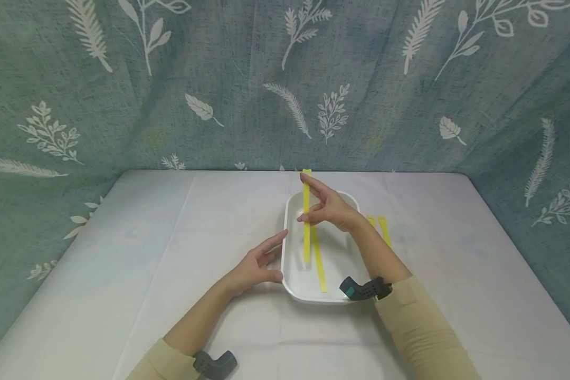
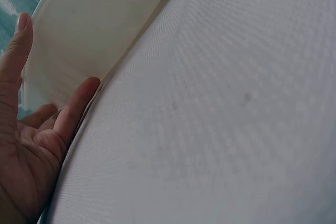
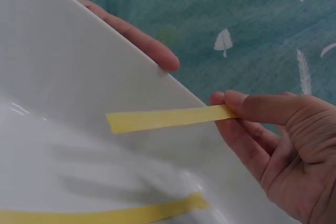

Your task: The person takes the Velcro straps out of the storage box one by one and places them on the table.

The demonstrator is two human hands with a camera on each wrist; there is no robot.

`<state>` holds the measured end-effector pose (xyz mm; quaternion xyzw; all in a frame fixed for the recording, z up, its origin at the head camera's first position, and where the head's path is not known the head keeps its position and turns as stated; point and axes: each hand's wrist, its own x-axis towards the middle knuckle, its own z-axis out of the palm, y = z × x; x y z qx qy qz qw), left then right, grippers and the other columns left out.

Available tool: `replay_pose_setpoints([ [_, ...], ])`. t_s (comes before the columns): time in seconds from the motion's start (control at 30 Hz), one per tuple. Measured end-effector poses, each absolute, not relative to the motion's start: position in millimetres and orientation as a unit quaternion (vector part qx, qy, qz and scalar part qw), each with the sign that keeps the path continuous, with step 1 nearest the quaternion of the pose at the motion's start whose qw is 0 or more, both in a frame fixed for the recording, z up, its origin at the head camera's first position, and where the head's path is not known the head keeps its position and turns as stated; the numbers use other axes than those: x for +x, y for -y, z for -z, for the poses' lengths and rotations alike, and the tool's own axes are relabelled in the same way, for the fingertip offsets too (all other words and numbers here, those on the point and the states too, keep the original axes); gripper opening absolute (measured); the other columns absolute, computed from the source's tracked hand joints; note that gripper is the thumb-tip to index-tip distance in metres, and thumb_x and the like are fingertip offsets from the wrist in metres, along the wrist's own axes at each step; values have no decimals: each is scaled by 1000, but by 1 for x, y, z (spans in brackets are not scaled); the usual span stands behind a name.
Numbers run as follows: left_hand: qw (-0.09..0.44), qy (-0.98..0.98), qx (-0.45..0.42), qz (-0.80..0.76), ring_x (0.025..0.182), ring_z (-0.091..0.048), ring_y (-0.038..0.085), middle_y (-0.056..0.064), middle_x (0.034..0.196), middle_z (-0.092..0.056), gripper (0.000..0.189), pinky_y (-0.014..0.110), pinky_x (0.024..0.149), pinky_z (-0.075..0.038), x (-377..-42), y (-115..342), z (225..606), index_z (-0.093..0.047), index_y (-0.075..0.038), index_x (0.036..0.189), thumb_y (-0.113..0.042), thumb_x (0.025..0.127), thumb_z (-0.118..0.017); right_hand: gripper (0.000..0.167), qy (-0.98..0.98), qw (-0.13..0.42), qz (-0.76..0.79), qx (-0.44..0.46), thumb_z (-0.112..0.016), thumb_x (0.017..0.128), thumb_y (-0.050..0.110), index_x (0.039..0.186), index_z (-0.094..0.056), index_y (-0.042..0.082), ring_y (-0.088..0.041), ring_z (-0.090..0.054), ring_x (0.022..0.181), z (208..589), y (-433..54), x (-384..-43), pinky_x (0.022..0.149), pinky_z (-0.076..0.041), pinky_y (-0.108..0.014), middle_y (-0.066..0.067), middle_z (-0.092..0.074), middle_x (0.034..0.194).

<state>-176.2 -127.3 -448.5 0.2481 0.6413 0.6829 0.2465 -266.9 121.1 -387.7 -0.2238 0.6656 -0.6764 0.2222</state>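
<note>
My right hand [image 1: 330,208] pinches a flat yellow strip [image 1: 306,245] between thumb and fingers, over the white tray [image 1: 287,274]. In the right wrist view the strip's free end [image 3: 126,121] points across the tray's inside. A second yellow strip [image 1: 319,264] lies on the tray floor. My left hand [image 1: 254,266] is at the tray's left side, its fingers spread and fairly straight, fingertips right at the rim. From the left wrist view, the fingers [image 2: 79,103] rest along the tray's outer wall [image 2: 89,30].
Two more yellow strips [image 1: 385,230] lie on the white-covered table [image 1: 171,253], right of the tray and partly behind my right forearm. A green leaf-patterned curtain [image 1: 247,95] hangs behind the table and along its sides. Each wrist wears a dark camera mount [image 1: 364,288].
</note>
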Motion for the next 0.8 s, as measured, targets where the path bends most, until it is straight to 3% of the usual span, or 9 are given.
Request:
replay_pose_setpoints([
  [0.33, 248, -645, 238, -682, 144, -15, 35, 4, 159, -10, 99, 36, 97, -47, -176, 129, 450, -20, -15, 152, -20, 74, -81, 95, -661, 204, 681, -240, -64, 81, -11, 152, -16, 29, -26, -70, 87, 372, -127, -262, 70, -57, -27, 6, -6, 159],
  [0.6, 248, -642, 232, -687, 143, -15, 35, 5, 159, -12, 101, 36, 99, -47, -175, 128, 450, -22, -16, 151, -25, 71, -83, 94, -673, 190, 671, -246, -66, 82, -7, 153, -13, 28, -22, -70, 85, 360, -137, -259, 75, -59, -34, 5, -5, 160],
  [0.8, 244, -648, 228, -685, 144, -16, 34, 3, 159, -14, 100, 32, 99, -46, -176, 129, 450, -26, -21, 150, -28, 68, -84, 95, -675, 181, 671, -249, -66, 83, -7, 153, -10, 25, -21, -70, 87, 350, -150, -255, 75, -59, -32, 5, -3, 160],
])
